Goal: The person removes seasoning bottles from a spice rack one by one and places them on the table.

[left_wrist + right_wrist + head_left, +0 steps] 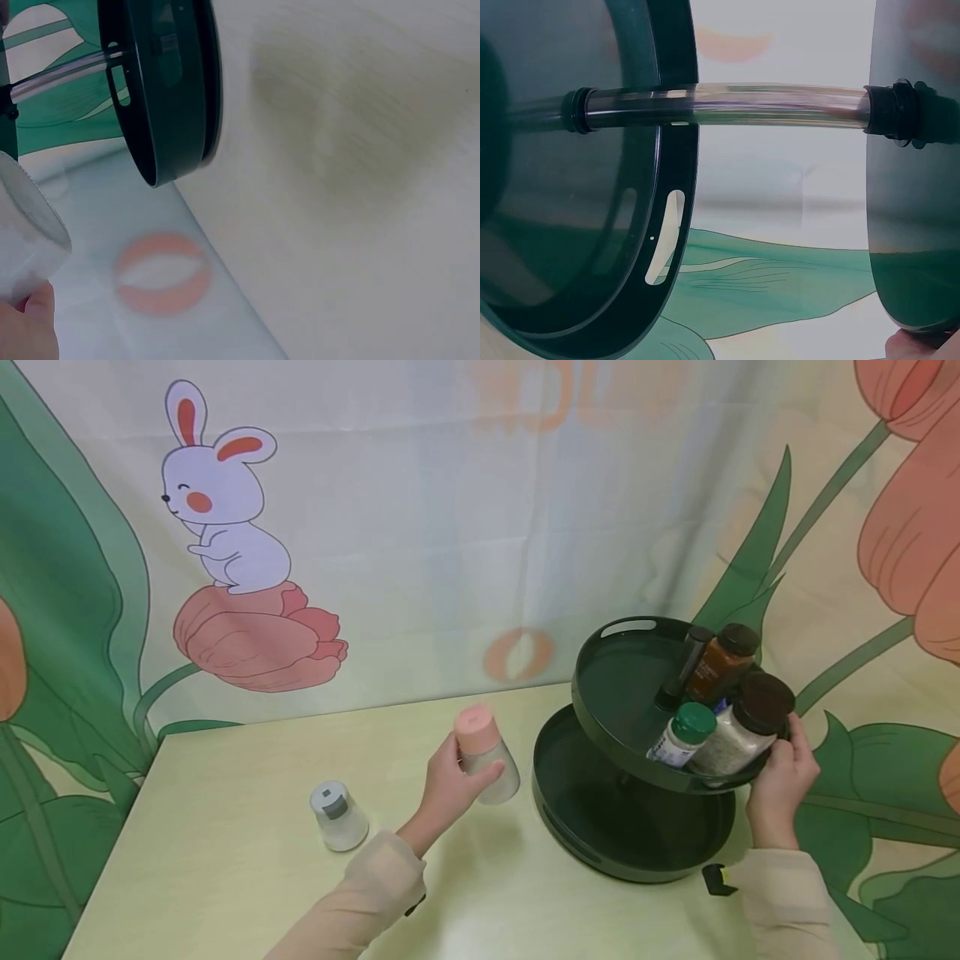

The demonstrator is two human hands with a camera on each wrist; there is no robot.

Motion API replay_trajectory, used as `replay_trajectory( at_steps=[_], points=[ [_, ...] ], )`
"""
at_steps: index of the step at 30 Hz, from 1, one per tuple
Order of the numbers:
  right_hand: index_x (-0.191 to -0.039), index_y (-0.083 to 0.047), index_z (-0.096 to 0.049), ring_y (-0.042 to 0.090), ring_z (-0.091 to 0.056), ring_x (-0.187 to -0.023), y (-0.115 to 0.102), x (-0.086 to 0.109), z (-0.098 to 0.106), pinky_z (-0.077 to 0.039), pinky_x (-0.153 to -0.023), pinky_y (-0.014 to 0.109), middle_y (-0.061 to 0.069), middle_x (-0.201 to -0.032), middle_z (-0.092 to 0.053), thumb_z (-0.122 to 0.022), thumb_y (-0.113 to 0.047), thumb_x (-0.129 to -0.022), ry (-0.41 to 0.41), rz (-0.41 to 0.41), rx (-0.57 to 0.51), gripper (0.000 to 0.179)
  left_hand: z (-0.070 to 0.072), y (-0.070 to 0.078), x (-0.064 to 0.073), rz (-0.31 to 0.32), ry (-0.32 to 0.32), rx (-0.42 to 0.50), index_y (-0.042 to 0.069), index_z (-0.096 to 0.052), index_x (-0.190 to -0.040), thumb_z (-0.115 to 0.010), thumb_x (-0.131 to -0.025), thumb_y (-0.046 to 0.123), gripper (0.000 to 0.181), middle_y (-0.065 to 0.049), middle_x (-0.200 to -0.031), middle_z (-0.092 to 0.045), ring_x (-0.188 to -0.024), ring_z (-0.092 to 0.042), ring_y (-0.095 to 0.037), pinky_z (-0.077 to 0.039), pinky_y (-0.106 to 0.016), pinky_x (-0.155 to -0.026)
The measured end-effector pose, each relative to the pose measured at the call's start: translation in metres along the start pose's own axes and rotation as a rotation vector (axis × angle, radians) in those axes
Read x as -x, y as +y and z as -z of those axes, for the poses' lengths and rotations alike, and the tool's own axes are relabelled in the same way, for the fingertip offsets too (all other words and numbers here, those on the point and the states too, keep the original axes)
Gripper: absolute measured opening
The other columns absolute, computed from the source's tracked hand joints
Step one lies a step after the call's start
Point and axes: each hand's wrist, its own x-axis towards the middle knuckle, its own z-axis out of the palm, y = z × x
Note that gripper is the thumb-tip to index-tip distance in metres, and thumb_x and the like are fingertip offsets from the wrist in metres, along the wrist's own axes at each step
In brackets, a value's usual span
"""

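Observation:
My left hand [451, 781] grips a shaker bottle with a pink cap [477, 732] and a pale body, lifted above the table to the left of a two-tier dark green rack [558, 802]. In the left wrist view, the bottle's pale base [34, 232] shows at the left edge beside my fingers. On the far right, my right hand [782, 783] holds the rim of the rack's upper tray, its fingers partly hidden behind a dark-lidded jar. In the right wrist view, a metal post [780, 105] joins the two trays.
The upper tray carries a white jar with a brown lid [738, 735], a green-capped bottle [684, 735], an amber bottle [718, 668] and a slim black bottle [682, 672]. A grey-capped shaker [341, 818] stands on the table [247, 827] at left. A printed curtain [420, 527] hangs behind.

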Motion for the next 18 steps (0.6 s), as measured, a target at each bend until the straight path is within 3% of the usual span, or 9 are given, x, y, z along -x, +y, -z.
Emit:
replay_trajectory(
  at_steps=[10, 18],
  points=[
    [-0.132, -0.004, -0.038, 0.009, -0.030, -0.129, 0.001, -0.001, 0.001, -0.024, -0.106, 0.023, 0.011, -0.140, -0.034, -0.026, -0.006, -0.089, 0.002, -0.001, 0.026, 0.046, 0.004, -0.016, 0.007, 0.065, 0.015, -0.070, 0.016, -0.050, -0.114, -0.075, -0.067, 0.025, 0.054, -0.002, -0.106, -0.059, -0.095, -0.058, -0.019, -0.048, -0.038, -0.081],
    [-0.132, -0.005, -0.039, 0.009, -0.030, -0.129, 0.001, -0.001, 0.001, -0.024, -0.106, 0.023, 0.011, -0.139, -0.035, -0.026, -0.005, -0.088, 0.008, -0.002, 0.046, 0.046, 0.011, -0.031, 0.015, 0.099, 0.025, -0.123, 0.013, -0.048, -0.117, -0.075, -0.066, 0.025, 0.059, -0.003, -0.107, -0.059, -0.097, -0.057, -0.020, -0.047, -0.038, -0.081]
  ],
)
